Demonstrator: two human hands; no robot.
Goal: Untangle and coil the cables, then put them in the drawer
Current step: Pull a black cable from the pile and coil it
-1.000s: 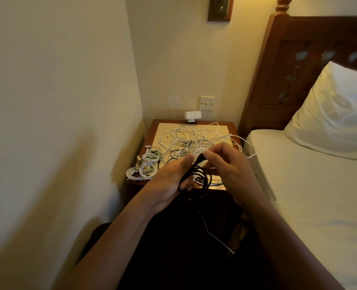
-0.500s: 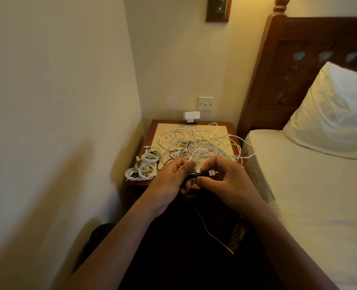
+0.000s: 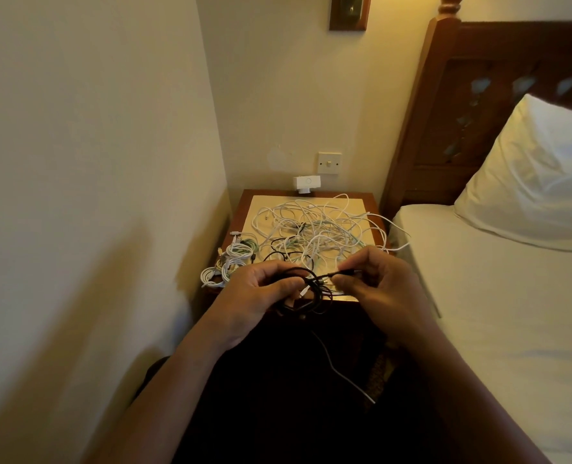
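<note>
Now the left hand [image 3: 254, 298] grips the looped black cable [image 3: 312, 280]; the right hand [image 3: 380, 286] pinches its end, stretched sideways between them.

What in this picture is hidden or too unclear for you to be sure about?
Head view:
Drawer: the bedside table front is in deep shadow; no drawer shows.
Black cable: the left hand and right hand cover parts of it, so its ends are unclear.
White tangle: strands overlap too finely to count.
Pillow: cut off by the right edge.
</note>
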